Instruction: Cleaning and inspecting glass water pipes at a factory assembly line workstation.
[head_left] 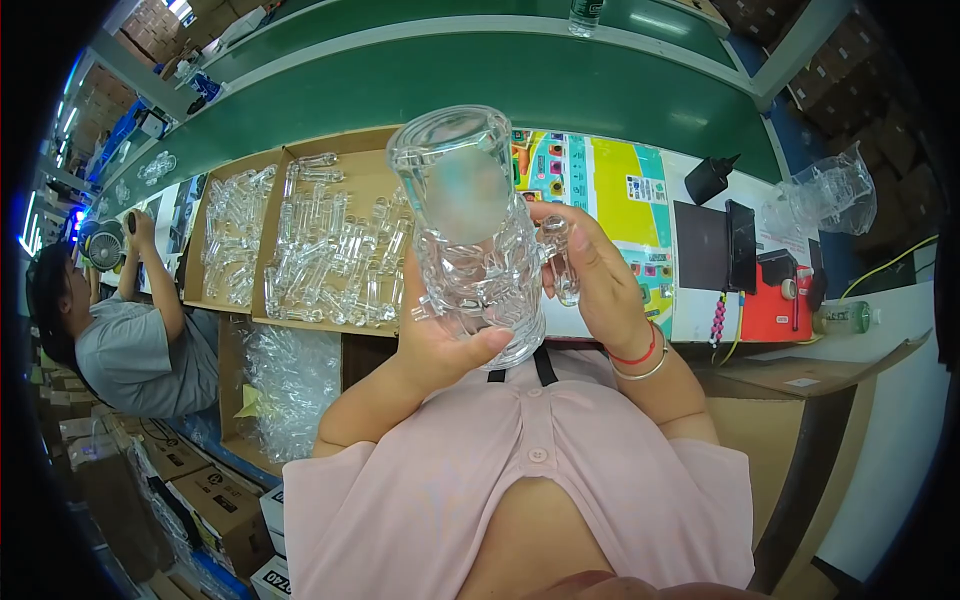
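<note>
A tall transparent vessel (478, 265) with a thick round rim and a rippled, twisted lower body is held tilted in front of my chest. My left hand (440, 345) is closed around its lower part, thumb across the front. At the vessel's right side, my right hand (605, 285) pinches a small transparent tube-shaped piece (563, 265) with a rounded knob at the top. That piece is against or very close to the vessel's wall; whether they are joined I cannot tell. A short transparent stub sticks out at the vessel's left, near my left fingers.
Beyond my left arm lies a divided cardboard tray (270, 240) full of similar tubes. Plastic bags fill a box (290, 385) below it. On the right are a black bottle (712, 178), a phone on a stand (740, 245) and a bagged transparent vessel (825, 195). A co-worker (135, 330) sits left.
</note>
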